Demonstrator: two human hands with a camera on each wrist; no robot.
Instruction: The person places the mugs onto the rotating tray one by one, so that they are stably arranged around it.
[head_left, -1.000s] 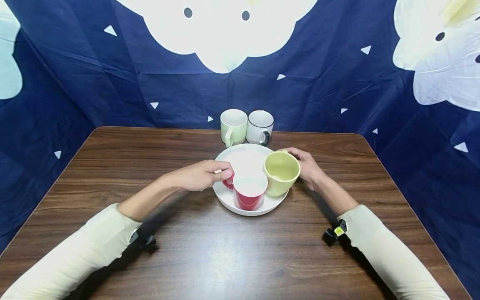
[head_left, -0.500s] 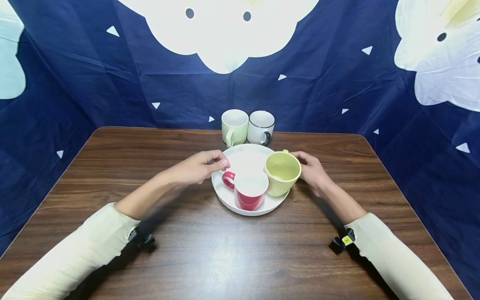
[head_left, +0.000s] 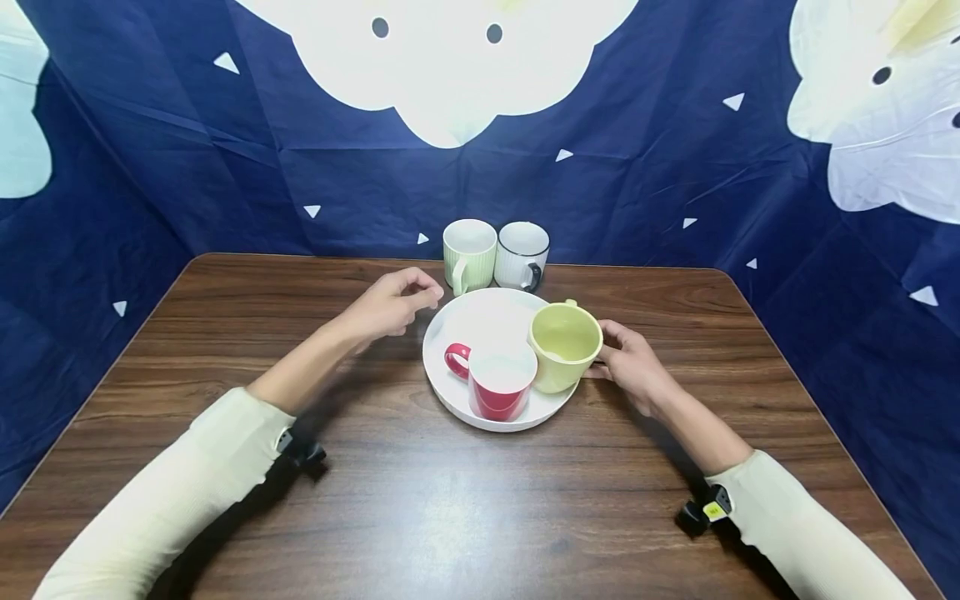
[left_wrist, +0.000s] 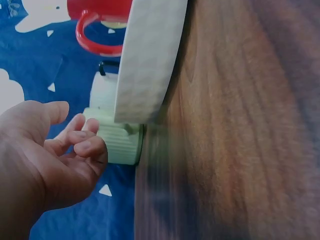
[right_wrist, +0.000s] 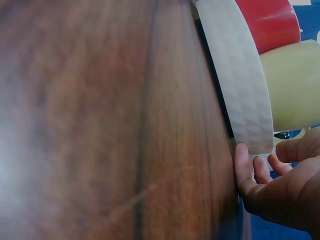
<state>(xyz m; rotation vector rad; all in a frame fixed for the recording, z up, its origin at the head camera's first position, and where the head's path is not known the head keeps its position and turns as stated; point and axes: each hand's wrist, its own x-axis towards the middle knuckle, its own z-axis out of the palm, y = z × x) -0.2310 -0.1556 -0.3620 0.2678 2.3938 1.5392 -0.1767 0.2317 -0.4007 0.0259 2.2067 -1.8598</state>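
Observation:
A white plate carries a red mug with its handle turned left, and a yellow-green mug on its right side. My left hand, fingers loosely bent and holding nothing, hovers left of the plate near the ribbed light green mug. At the plate's right edge is my right hand, beside the yellow-green mug. In the right wrist view its fingertips lie close against the plate's side wall, thumb above them; whether they touch it I cannot tell.
A white mug with a black rim and dark handle stands beside the light green one, behind the plate. The brown wooden table ends at a dark blue cloth backdrop with white cloud shapes.
My left hand has let go of the red mug's handle and moved back and left. My right hand has come away from the yellow-green mug's handle and lower, towards the plate's edge.

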